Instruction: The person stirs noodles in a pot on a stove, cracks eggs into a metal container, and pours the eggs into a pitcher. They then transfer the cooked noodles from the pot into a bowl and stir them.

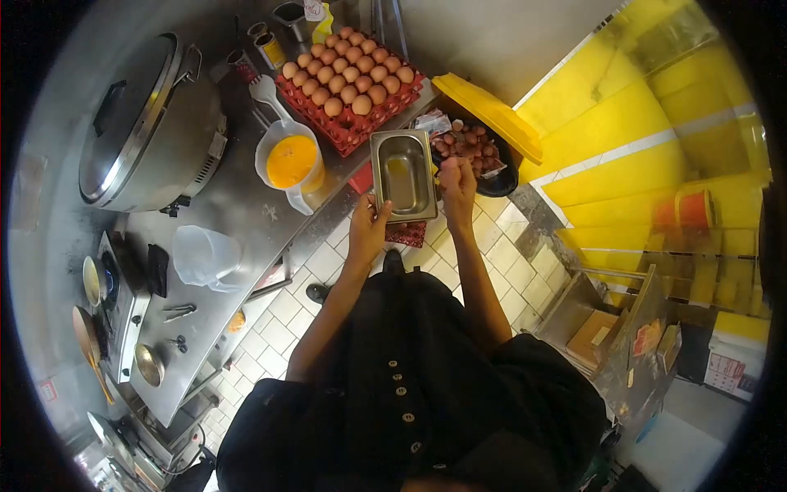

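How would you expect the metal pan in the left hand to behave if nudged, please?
The metal pan is probably stiff, given its straight sides and firm rim. Its smooth, shiny surface may feel slippery. It could tip, since the left hand holds it near one corner.

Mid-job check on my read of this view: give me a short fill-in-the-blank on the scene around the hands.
1. The left hand grips a metal pan whose outline is ____.
2. The brown eggs sit on egg trays coloured ____.
3. The tilted lid at the black bin is coloured ____.
4. Of the two plastic jugs on the counter, the number holding orange-yellow liquid is ____.

Missing words: rectangular; red; yellow; one.
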A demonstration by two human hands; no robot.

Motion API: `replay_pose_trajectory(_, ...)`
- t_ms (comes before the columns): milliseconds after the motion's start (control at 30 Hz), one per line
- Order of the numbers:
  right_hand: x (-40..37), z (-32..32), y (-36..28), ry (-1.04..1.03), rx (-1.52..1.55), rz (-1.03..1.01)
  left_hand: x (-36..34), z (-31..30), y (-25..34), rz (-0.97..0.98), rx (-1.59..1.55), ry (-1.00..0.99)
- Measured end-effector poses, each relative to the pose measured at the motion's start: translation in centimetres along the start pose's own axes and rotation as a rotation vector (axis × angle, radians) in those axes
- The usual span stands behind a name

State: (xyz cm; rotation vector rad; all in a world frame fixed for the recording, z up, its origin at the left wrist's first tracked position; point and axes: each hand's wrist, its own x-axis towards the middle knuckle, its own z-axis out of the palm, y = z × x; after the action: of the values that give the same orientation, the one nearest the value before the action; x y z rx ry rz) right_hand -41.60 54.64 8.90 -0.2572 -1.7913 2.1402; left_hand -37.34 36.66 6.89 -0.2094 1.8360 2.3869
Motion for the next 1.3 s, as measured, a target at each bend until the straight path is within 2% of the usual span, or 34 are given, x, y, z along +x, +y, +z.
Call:
replay_pose_trajectory(100, 1.4, -1.1, 1.0, 0.136, -0.024, -0.061, 0.4, -0.1, -0.7, -0.061, 0.003, -0.008)
replay_pose_trajectory(200, 1.2, -0.3, 1.9, -0.010, -0.303, -0.234, 0.5, 0.6, -1.1, -0.054, -0.003, -0.034)
replay_pose_trajectory(333, 2.2, -0.5, 2.0, 0.212, 0.072, -0.021, 1.1, 1.2, 0.2, -0.090, -0.083, 0.000)
replay_pose_trajectory(400, 2.1, -0.2, 2.6, 0.088, -0.089, -0.118, 0.4, 2.1, 1.3, -0.131, -0.126, 0.004)
replay_pose_trajectory(467, 2.3, -0.4, 3.3, -0.017, -0.163, -0.164, 1.3, 1.0, -0.3, -0.048, 0.005, -0.010)
replay_pose_trajectory(500, 2.6, -0.2, 2.6, 0.004, -0.088, -0.139, 1.9, 0.8, -0.3, 0.000, 0.067, -0.016)
replay_pose_trajectory(567, 3.2, -0.5, 1.0, 0.042, 0.059, -0.081, 2.1, 0.9, -0.6, 0.003, -0.004, -0.021)
replay_pose_trajectory(667, 5.1, 0.2, -1.4, -0.098, -0.343, -0.480, 2.5, 1.1, -0.9, -0.019, -0.017, -0.035)
replay_pose_trajectory(700, 6.0, 0.0, -2.6, -0.298, -0.522, -0.510, 2.8, 1.2, -1.0, -0.032, -0.005, -0.045)
replay_pose_trajectory(800, 7.5, 0.7, -4.2, -0.684, -0.532, -0.409, 3.2, 2.5, 0.3, -0.118, 0.063, -0.084)
replay_pose_trajectory(833, 8.1, 0.9, -4.3, -0.773, -0.545, -0.391, 3.5, 2.9, 0.0, -0.116, 0.023, -0.071)
replay_pose_trajectory(933, 9.8, 1.2, -3.2, -0.891, -0.807, -0.501, 4.0, 4.0, -0.4, -0.112, -0.061, -0.047)
replay_pose_trajectory(1033, 9.7, 1.6, -3.8, -0.917, -1.153, -0.442, 4.0, 4.3, -0.2, -0.133, -0.073, -0.067)
replay_pose_trajectory(1133, 10.6, 1.2, -1.7, -0.922, -1.140, -0.623, 4.4, 4.0, -1.2, -0.158, -0.019, -0.091)
replay_pose_trajectory(1200, 10.5, 1.3, -2.2, -0.926, -1.190, -0.592, 5.1, 3.5, -2.2, -0.132, 0.103, -0.089)
replay_pose_trajectory(1300, 10.3, 1.5, -2.5, -0.921, -1.273, -0.608, 4.3, 4.1, -1.0, -0.161, 0.003, -0.074)
